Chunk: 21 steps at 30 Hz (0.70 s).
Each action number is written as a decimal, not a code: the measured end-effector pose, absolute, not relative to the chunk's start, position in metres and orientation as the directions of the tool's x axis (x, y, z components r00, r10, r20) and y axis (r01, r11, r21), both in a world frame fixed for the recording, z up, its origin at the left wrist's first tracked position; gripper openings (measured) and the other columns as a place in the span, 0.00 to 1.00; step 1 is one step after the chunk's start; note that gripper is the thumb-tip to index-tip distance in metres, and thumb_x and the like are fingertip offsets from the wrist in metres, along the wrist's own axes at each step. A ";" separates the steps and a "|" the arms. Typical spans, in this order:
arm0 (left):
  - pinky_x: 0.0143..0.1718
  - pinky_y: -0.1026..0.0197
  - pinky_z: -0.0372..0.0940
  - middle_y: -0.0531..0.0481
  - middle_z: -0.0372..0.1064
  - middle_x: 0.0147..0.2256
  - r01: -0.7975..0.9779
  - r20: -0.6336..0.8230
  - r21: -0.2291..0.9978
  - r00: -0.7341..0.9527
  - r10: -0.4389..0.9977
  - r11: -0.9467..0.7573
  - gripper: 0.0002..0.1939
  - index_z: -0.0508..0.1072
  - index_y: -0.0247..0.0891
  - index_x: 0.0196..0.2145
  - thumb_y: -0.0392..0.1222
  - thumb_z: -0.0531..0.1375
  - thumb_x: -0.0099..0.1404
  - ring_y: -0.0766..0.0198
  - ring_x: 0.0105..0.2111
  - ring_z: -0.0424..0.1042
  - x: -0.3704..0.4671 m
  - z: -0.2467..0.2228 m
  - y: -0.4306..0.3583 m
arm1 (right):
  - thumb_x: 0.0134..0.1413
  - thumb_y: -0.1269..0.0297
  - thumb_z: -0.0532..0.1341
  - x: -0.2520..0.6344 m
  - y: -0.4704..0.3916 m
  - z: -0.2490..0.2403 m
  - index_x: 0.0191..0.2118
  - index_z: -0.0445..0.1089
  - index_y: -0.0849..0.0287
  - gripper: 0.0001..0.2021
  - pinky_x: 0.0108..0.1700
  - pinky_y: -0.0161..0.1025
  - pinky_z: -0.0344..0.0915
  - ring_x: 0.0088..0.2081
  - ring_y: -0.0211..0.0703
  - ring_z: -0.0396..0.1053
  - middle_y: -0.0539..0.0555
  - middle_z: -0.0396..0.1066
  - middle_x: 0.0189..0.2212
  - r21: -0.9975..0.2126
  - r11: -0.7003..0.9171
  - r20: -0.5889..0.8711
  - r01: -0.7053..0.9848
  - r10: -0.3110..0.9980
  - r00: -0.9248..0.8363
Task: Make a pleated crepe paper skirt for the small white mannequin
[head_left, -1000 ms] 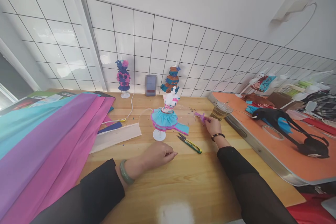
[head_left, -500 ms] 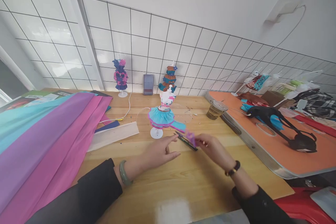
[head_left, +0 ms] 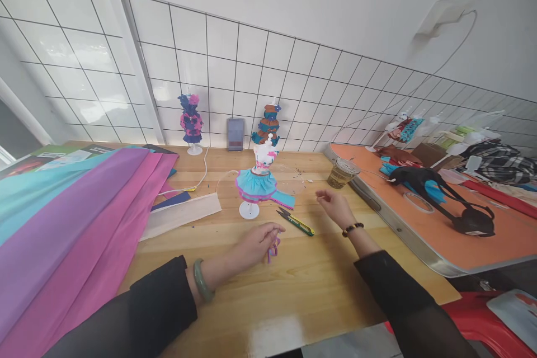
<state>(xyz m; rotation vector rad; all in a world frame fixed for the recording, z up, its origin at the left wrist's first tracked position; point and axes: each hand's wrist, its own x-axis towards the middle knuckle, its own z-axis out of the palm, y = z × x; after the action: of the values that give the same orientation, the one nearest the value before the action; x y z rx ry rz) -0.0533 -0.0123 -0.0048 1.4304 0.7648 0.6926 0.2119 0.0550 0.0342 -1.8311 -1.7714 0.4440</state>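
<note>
My left hand (head_left: pixel 255 245) is closed in a pinch on a curled purple strip (head_left: pixel 273 250), which hangs below the fingertips over the table. Farther right, my right hand (head_left: pixel 337 208) is low above the wood near the drink cup, its fingers drawn together; whatever may be in them cannot be made out. Between the hands lie thread snips (head_left: pixel 296 221) with a green and yellow handle. Behind them a small white dress form (head_left: pixel 249 211) wears a turquoise ruffled skirt (head_left: pixel 255 185) with purple trim. A turquoise strip (head_left: pixel 283 199) lies beside the skirt.
Pink, purple and turquoise sheets (head_left: pixel 96 224) cover the left side. A lidded cup (head_left: pixel 343 173) stands by an orange board (head_left: pixel 444 235) bearing a black strapped item (head_left: pixel 436 193). Two dressed forms, one navy and pink (head_left: pixel 192 123), and a phone (head_left: pixel 235 134) stand along the wall.
The purple strip has passed from my right hand to my left, whose fingers have closed. My right hand has moved away, up and right towards the cup. The snips are uncovered.
</note>
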 end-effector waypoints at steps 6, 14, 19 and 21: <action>0.23 0.67 0.58 0.53 0.61 0.25 0.240 -0.112 0.969 0.641 0.759 -0.060 0.25 0.68 0.34 0.29 0.59 0.46 0.65 0.70 0.24 0.63 -0.058 0.009 -0.019 | 0.58 0.66 0.58 0.250 0.105 0.002 0.44 0.69 0.63 0.10 0.47 0.47 0.66 0.43 0.45 0.70 0.58 0.71 0.43 -0.413 0.008 0.111 0.911 0.993 0.042; 0.25 0.66 0.59 0.51 0.63 0.22 0.238 -0.134 0.970 0.675 0.726 -0.042 0.28 0.65 0.34 0.22 0.63 0.47 0.62 0.68 0.22 0.64 -0.057 0.006 -0.014 | 0.60 0.60 0.57 0.263 0.156 -0.011 0.51 0.64 0.60 0.16 0.45 0.48 0.68 0.45 0.45 0.68 0.57 0.66 0.49 -0.306 -0.018 0.112 0.952 0.992 0.054; 0.23 0.67 0.58 0.50 0.64 0.22 0.238 -0.146 0.971 0.678 0.721 -0.028 0.29 0.65 0.35 0.22 0.64 0.48 0.61 0.68 0.21 0.64 -0.057 0.004 -0.012 | 0.60 0.60 0.57 0.257 0.182 -0.013 0.51 0.64 0.60 0.16 0.45 0.48 0.68 0.45 0.45 0.68 0.57 0.66 0.49 -0.259 -0.035 0.082 0.965 0.995 0.058; 0.23 0.67 0.58 0.50 0.64 0.22 0.237 -0.155 0.971 0.680 0.717 -0.016 0.29 0.65 0.35 0.22 0.65 0.48 0.60 0.68 0.21 0.64 -0.057 0.006 -0.013 | 0.60 0.60 0.57 0.255 0.187 -0.012 0.51 0.65 0.59 0.15 0.46 0.47 0.68 0.45 0.44 0.68 0.57 0.66 0.50 -0.227 -0.027 0.060 0.974 0.997 0.042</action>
<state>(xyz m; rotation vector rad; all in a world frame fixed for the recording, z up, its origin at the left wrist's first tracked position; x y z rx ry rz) -0.0573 -0.0126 0.0061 1.5819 0.8040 0.4544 0.2554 0.1874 -0.0122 -2.1082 -2.0356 0.1701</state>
